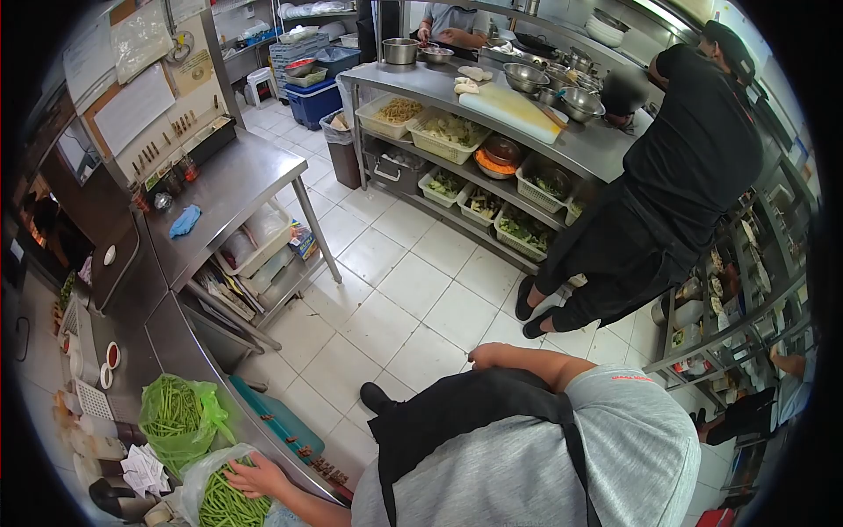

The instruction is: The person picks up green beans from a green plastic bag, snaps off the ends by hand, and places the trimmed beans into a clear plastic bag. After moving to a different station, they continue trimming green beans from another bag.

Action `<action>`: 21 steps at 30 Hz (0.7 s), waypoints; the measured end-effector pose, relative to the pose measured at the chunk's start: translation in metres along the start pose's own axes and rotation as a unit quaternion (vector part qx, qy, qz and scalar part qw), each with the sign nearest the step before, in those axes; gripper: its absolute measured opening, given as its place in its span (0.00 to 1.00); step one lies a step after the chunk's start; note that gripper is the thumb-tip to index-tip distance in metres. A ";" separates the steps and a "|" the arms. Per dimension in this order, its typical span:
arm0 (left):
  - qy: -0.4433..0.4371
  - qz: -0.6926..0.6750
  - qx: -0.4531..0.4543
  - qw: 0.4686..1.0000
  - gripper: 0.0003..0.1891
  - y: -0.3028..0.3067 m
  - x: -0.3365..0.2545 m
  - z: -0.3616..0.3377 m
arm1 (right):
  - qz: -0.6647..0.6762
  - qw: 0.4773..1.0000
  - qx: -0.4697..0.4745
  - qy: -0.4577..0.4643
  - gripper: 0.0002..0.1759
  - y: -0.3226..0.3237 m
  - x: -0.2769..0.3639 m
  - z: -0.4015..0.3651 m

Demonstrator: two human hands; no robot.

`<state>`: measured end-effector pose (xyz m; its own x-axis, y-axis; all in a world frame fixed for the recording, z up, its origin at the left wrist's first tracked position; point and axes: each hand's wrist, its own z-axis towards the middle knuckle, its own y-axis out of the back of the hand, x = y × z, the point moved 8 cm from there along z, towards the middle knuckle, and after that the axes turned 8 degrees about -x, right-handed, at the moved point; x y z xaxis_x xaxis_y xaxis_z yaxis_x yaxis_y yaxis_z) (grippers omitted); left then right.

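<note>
At the lower left, my left hand (pixel 255 476) lies on green beans (pixel 230 507) in a clear plastic bag, its fingers spread over the top of them. Just behind that bag stands a green plastic bag (pixel 219 418) that also holds green beans. My right hand (pixel 477 356) hangs in front of my apron above the tiled floor, away from the bags. Its fingers look curled, but they are too small to tell whether anything is in them. Crumpled white paper (pixel 145 470) lies beside the bags.
A steel table (pixel 255 162) with a blue cloth (pixel 185 220) stands at the left. Across the tiled floor is a steel counter (pixel 597 151) with bowls and shelves of vegetable baskets. A person in black (pixel 685 149) stands there; others are farther off.
</note>
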<state>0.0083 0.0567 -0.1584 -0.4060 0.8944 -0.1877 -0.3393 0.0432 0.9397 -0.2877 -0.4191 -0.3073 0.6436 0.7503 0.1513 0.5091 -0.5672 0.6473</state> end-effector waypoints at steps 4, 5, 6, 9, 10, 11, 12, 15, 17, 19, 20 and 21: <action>-0.003 0.000 -0.001 1.000 0.27 0.001 0.000 0.000 | 0.001 1.000 0.004 0.006 0.24 -0.006 -0.005 0.011; -0.004 0.000 -0.003 1.000 0.27 0.001 0.000 0.000 | 0.004 1.000 0.004 0.004 0.24 -0.007 -0.006 0.010; -0.006 0.001 -0.005 1.000 0.27 0.001 0.000 0.000 | 0.004 1.000 0.007 0.000 0.25 -0.006 -0.007 0.006; -0.009 -0.002 -0.008 1.000 0.27 -0.001 0.001 0.001 | 0.010 1.000 0.009 -0.014 0.25 -0.003 -0.009 -0.010; -0.010 -0.005 -0.008 1.000 0.27 -0.001 0.001 0.001 | 0.015 1.000 0.006 -0.020 0.26 -0.004 -0.012 -0.014; -0.010 -0.007 -0.011 1.000 0.27 -0.001 0.001 0.000 | 0.021 0.999 0.002 -0.026 0.26 -0.005 -0.016 -0.017; -0.011 -0.009 -0.013 1.000 0.27 -0.001 0.001 0.000 | 0.022 0.999 0.003 -0.025 0.26 -0.008 -0.019 -0.018; -0.014 -0.012 -0.012 1.000 0.27 -0.001 0.000 0.000 | 0.019 1.000 0.004 -0.019 0.27 -0.018 -0.030 -0.016; -0.014 -0.012 -0.009 1.000 0.27 0.001 -0.001 -0.001 | 0.012 1.000 0.001 -0.008 0.26 -0.025 -0.036 -0.014; -0.013 -0.010 -0.006 1.000 0.27 0.002 -0.002 -0.002 | 0.010 1.000 0.003 -0.007 0.26 -0.026 -0.037 -0.018; -0.012 -0.009 -0.003 1.000 0.27 0.003 -0.002 -0.002 | 0.009 1.000 0.003 -0.007 0.26 -0.026 -0.038 -0.020; -0.011 -0.008 -0.001 1.000 0.27 0.004 -0.002 -0.002 | 0.012 1.000 -0.002 -0.007 0.26 -0.026 -0.039 -0.021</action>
<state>0.0060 0.0537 -0.1546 -0.3817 0.9032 -0.1962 -0.3476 0.0564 0.9359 -0.3386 -0.4263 -0.3143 0.6633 0.7317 0.1568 0.4909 -0.5836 0.6468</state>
